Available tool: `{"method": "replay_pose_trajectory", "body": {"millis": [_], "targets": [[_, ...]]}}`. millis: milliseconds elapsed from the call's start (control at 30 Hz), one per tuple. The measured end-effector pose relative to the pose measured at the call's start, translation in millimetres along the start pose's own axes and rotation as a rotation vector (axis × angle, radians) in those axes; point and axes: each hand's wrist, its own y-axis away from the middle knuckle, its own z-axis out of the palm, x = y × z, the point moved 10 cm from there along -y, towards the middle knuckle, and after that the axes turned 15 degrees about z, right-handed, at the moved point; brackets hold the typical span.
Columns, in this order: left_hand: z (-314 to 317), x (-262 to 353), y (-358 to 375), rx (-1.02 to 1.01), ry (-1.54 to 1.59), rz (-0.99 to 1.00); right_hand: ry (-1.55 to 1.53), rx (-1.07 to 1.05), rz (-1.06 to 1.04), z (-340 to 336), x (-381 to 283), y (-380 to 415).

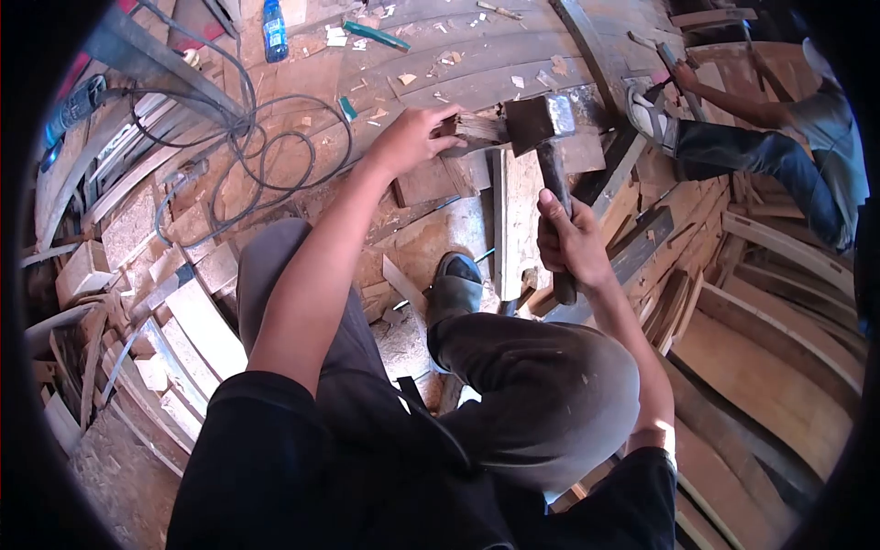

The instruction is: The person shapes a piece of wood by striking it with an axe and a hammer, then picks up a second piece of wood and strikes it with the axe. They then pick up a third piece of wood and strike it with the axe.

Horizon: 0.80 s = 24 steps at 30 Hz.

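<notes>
My right hand [573,240] is wrapped round the dark handle of a sledgehammer [541,124], thumb lying up along the shaft. Its heavy square head, bright on the struck face, is raised at the upper middle of the view. With fingers and thumb, my left hand [412,137] grips a short rough wood block [478,128] by its left end. The block's right end meets the hammer head in this view. Below them a pale upright timber [518,225] stands beside my shoe [456,284].
A black cable [266,174] lies coiled on the planks at left. A blue-labelled bottle [274,32] stands at the back among wood scraps. Curved timbers [770,357] fill the right side, stacked boards [192,321] the left. Another person [779,137] sits at upper right.
</notes>
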Motion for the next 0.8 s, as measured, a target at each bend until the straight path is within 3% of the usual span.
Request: {"method": "replay_pose_trajectory", "body": {"millis": [133,200,233,267,300,333,400,500,567,633,700,733,800], "targets": [[-11,9,-1,0.079,-0.095,0.113,0.009,0.109,-0.162,4,-13,5],[-13,16,1,0.15,-0.123,0.206,0.04,0.192,-0.425,-5,-39,25],[-11,10,2,0.068,-0.098,0.043,0.062,0.289,-0.502,-11,-60,48],[-10,11,3,0.093,-0.121,0.094,0.147,0.394,-0.691,-20,-89,79],[-10,9,1,0.12,-0.147,0.15,0.153,0.678,-0.898,-44,-110,115],[-11,11,0,0.146,-0.174,0.208,-0.119,0.444,-0.975,-23,-140,145],[-11,9,2,0.128,-0.165,0.125,-0.045,0.214,-1.272,-20,-181,196],[-9,12,3,0.13,-0.178,0.1,-0.04,0.01,-1.4,-19,-196,217],[-8,16,3,0.151,-0.198,0.129,-0.159,0.06,-1.142,-19,-171,170],[-8,20,6,0.18,-0.229,0.163,0.097,0.45,-0.752,-18,-112,97],[-6,23,6,0.16,-0.232,0.137,0.213,0.361,-0.144,-9,-43,14],[-3,23,4,0.144,-0.232,0.124,0.043,0.089,0.109,4,-19,-11],[-3,22,1,0.152,-0.244,0.156,0.057,0.09,0.09,-1,-21,-12]]}}
